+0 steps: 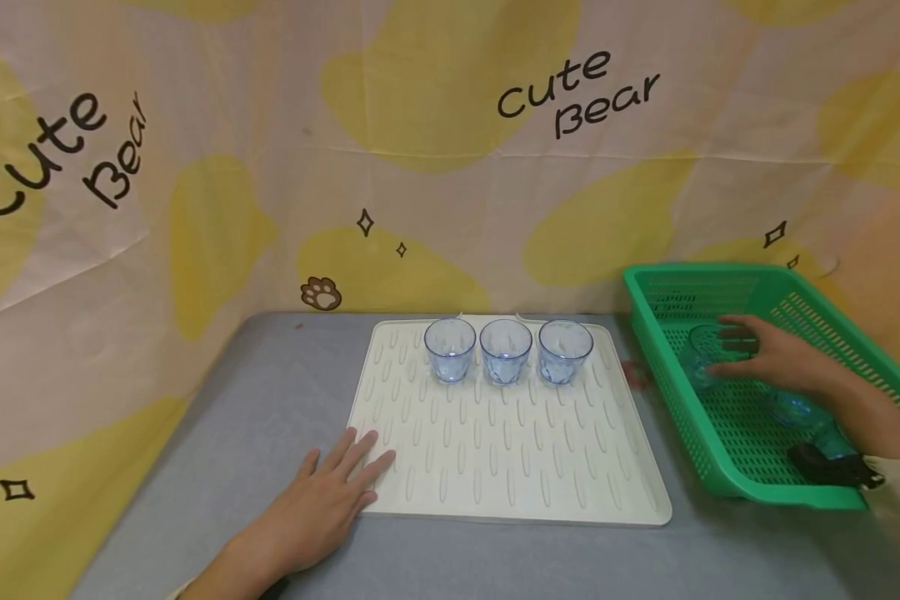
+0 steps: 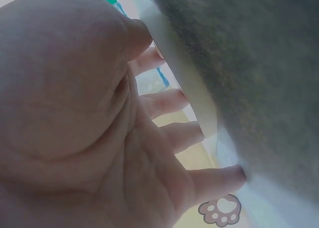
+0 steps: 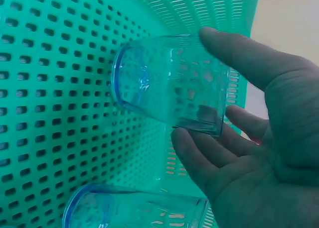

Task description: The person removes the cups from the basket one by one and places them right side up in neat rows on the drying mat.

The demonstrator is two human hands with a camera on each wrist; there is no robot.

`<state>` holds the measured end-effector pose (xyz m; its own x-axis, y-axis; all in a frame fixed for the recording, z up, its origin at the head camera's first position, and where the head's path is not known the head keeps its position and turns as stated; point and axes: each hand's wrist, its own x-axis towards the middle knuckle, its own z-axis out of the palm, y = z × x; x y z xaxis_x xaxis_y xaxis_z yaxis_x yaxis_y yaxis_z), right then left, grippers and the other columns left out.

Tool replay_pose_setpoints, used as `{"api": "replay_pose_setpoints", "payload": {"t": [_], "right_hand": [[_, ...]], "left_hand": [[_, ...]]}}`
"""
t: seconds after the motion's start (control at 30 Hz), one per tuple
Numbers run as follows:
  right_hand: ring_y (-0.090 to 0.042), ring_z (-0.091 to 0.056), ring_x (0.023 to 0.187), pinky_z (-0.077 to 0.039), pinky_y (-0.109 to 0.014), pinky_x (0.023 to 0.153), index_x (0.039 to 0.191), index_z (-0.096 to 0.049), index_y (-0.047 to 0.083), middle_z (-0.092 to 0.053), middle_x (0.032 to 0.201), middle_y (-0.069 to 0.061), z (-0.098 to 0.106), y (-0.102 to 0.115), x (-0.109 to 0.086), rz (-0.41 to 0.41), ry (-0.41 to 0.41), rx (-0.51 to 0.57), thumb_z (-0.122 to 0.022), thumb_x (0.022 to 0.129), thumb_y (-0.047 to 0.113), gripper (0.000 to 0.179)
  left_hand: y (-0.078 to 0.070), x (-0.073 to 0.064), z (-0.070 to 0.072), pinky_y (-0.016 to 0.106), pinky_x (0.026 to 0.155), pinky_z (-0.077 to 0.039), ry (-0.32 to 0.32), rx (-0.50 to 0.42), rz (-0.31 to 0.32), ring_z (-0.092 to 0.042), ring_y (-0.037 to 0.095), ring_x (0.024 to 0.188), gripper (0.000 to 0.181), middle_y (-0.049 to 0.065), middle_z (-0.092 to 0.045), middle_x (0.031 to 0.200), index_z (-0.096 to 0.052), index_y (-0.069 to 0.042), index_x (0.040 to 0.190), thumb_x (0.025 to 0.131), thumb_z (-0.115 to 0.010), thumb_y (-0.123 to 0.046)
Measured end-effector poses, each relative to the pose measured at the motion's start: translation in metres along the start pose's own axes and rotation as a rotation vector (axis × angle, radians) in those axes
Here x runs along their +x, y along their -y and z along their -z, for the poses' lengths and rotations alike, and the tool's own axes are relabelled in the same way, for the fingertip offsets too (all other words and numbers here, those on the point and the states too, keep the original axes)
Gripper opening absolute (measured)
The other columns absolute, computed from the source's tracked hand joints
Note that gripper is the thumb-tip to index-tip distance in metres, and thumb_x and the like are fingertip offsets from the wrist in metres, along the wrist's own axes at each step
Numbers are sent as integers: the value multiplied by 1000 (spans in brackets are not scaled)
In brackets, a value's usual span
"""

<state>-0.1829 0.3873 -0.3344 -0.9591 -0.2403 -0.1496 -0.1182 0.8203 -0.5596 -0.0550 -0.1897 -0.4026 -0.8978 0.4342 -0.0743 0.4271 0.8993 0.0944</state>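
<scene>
Left hand (image 1: 322,508) flat on mat (image 1: 510,467) edge; right hand (image 3: 259,133) curled around basket's (image 3: 50,88) glass (image 3: 169,83).

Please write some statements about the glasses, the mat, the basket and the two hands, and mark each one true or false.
1. Three blue glasses stand in a row at the far edge of the white mat. True.
2. The left hand holds a glass. False: it rests flat at the mat's near left corner, fingers straight, holding nothing.
3. The right hand is inside the green basket, with its thumb and fingers around a glass. True.
4. The glass at the right hand stands upright. False: it lies on its side.
5. The basket stands on the mat. False: it stands on the grey table, to the right of the mat.
</scene>
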Motion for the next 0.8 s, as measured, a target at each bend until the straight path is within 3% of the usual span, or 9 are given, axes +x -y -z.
{"api": "replay_pose_setpoints", "payload": {"t": [0.4,0.67,0.73,0.8], "right_hand": [[-61,-39,127,-45,-64,94,149,-19,-15,-35,144,-44,-2,-2,-1,-15,21,-20,-71,92,29,88],[-60,-39,128,-46,-62,91,152,-13,-10,-35,146,-41,1,7,1,-23,8,73,-69,94,27,89],[-56,-41,129,-48,-58,90,153,-13,-9,-37,147,-39,3,9,1,-25,-11,87,-70,94,27,90],[-33,-55,126,-52,-45,88,154,-17,-7,-40,148,-33,5,10,-1,-33,-31,94,-70,94,28,87]], "left_hand": [[-1,-1,0,68,106,-34,-31,2,-17,-30,36,150,49,6,-36,161,-44,-25,151,102,-53,-29],[2,-1,-1,67,106,-35,-40,22,-21,-30,35,150,49,6,-37,161,-44,-26,151,102,-53,-31],[2,-1,-1,67,106,-35,-41,23,-25,-30,35,150,50,5,-37,161,-44,-26,151,102,-53,-31],[1,-1,-1,67,106,-35,-41,18,-30,-30,35,150,50,5,-36,161,-43,-26,151,103,-52,-31]]}}
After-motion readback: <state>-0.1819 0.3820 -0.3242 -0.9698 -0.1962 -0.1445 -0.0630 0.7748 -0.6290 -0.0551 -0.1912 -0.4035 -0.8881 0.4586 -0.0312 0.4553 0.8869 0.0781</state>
